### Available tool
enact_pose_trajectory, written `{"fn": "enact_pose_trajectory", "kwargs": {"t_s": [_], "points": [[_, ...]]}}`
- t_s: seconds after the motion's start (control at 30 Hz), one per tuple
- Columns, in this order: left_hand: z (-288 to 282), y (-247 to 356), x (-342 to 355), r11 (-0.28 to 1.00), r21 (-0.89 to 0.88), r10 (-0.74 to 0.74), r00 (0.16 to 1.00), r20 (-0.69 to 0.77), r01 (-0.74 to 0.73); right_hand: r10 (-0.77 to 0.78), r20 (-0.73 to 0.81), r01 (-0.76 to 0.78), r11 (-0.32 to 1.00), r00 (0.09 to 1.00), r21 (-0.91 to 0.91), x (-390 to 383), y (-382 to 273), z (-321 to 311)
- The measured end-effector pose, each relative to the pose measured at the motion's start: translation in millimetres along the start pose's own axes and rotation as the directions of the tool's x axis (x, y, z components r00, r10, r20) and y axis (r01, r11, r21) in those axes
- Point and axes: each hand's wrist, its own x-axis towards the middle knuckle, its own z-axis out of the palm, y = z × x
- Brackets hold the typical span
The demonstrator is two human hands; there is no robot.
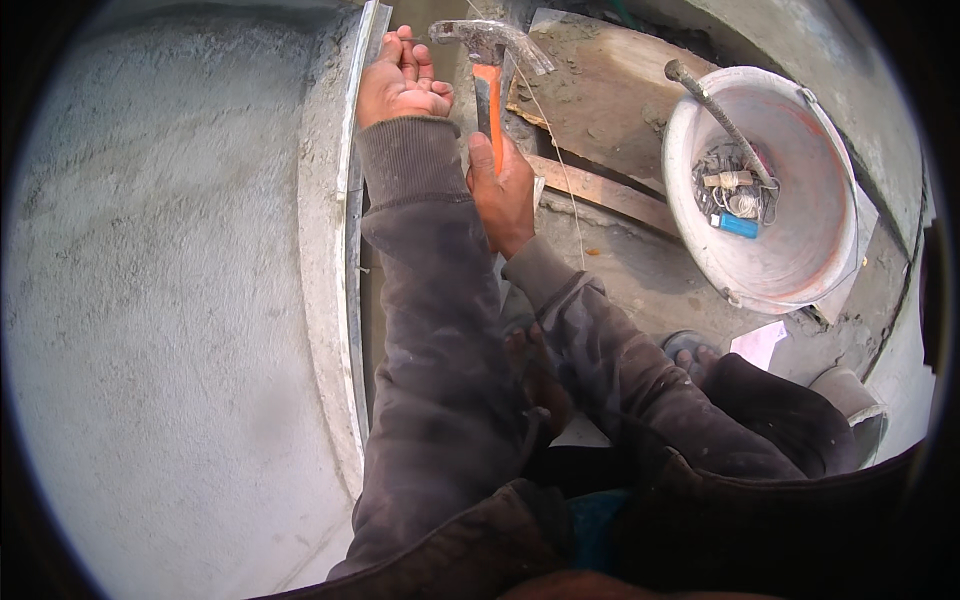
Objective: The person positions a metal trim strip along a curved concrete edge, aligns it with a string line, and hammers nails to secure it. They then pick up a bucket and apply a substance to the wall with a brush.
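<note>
My left hand (405,82) is palm up at the top, beside a long pale straightedge (352,250) along the ledge, its fingertips pinched on a thin nail (414,40). My right hand (500,200) grips a hammer (488,100) by its orange and black handle, just right of my left forearm; the worn metal head sits close to the nail, claw pointing right. A thin string (561,160) runs down past the hammer's right side.
Grey plastered surface (160,280) fills the left. At right are a bucket (810,230) holding a metal rod, string and blue object, plus wooden boards (610,100). Below lie pink paper (758,342), a grey container (843,395) and my sandalled foot (690,355).
</note>
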Motion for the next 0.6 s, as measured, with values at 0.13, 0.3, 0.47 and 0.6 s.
{"fn": "enact_pose_trajectory", "kwargs": {"t_s": [0.13, 0.3, 0.47, 0.6], "points": [[0.1, -0.8, 2.0, 1.0, 0.015, 0.008, 1.0, -0.001, -0.008, -0.051, -0.042, 0.048, 0.997, 0.998, -0.055, 0.1, -1.5, 5.2], [-3.9, -3.9, 3.4, 0.995, 0.074, 0.056, 0.997, 0.045, -0.06, -0.017, -0.033, 0.012, 0.99, 0.999, -0.143, -2.2, -1.7, 7.9], [-6.5, -5.3, 11.3, 0.997, 0.017, 0.07, 0.998, 0.006, -0.07, -0.059, -0.046, 0.05, 0.982, 0.997, -0.185, -1.2, -1.7, 12.5], [-13.0, -2.0, 23.9, 0.997, 0.05, 0.054, 0.995, 0.088, -0.059, -0.092, -0.04, 0.082, 0.974, 0.995, -0.211, 2.9, 7.5, 15.1]]}}
